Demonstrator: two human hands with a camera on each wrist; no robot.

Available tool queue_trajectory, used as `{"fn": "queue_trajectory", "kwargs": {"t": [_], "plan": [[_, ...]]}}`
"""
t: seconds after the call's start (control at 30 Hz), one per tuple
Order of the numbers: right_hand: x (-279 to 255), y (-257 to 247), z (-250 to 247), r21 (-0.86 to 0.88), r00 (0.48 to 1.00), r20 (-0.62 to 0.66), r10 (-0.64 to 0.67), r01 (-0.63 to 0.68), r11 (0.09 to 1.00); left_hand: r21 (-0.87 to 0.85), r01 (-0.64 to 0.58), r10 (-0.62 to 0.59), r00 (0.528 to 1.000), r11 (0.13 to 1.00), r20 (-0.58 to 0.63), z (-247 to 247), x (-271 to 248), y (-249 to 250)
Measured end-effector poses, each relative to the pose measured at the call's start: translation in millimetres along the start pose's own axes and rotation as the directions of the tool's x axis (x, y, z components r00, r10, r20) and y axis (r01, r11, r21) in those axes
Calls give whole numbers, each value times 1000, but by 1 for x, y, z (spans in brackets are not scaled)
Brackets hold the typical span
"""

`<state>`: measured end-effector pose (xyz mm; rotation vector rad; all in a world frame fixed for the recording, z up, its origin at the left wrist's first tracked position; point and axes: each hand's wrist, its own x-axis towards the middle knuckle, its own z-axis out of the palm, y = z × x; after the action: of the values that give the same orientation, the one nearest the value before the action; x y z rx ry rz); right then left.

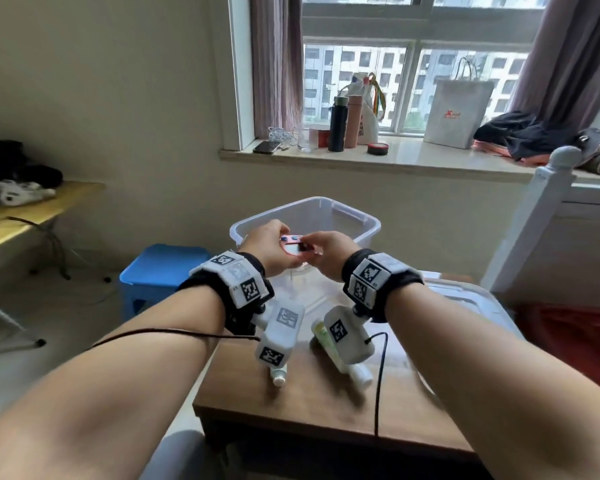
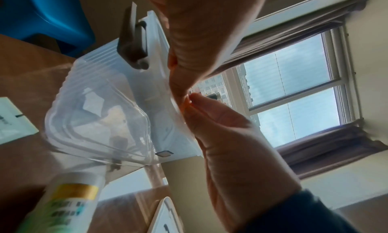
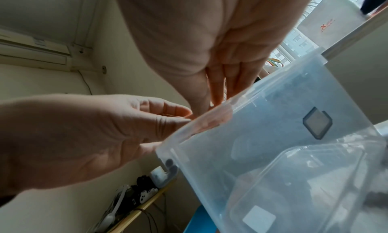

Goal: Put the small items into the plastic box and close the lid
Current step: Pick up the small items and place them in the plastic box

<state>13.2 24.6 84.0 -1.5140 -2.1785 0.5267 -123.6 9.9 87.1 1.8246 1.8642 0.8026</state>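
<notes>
1. Your left hand and your right hand both pinch one small pink rounded gadget with a white face and dark blue buttons — you hold it between them, just above the near rim of the clear, open plastic box.
2. From the left wrist view your left hand's fingertips meet the other hand's at a sliver of pink; the right wrist view shows your right hand's fingers curled in towards the same spot, beside the box's rim.
3. The box stands at the far end of the small brown wooden table; its walls are smooth and see-through, with a moulded lip and a grey hinge clip at one end.
4. A clear plastic lid lies on the table to your right, just beside the box.
5. Two white tubes lie on the wood under your wrists — a small white-capped one and a white tube with green print.
6. A blue plastic stool stands on the floor to the table's left, and a white bed frame stands to the right.
</notes>
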Motion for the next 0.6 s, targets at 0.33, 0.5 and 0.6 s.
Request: {"fn": "queue_trajectory", "kwargs": {"t": [0.33, 0.5, 0.6], "plan": [[0, 4, 1, -31, 998, 57, 11, -10, 999, -106, 96, -84, 990, 990, 116, 0, 7, -8], [-5, 20, 1, 146, 988, -151, 8, 14, 989, 3, 2, -2, 1000, 1000, -10, 8, 2, -6], [-9, 36, -4, 105, 966, -258, 35, -8, 994, -33, -122, 119, 988, 992, -95, 12, -4, 5]]}}
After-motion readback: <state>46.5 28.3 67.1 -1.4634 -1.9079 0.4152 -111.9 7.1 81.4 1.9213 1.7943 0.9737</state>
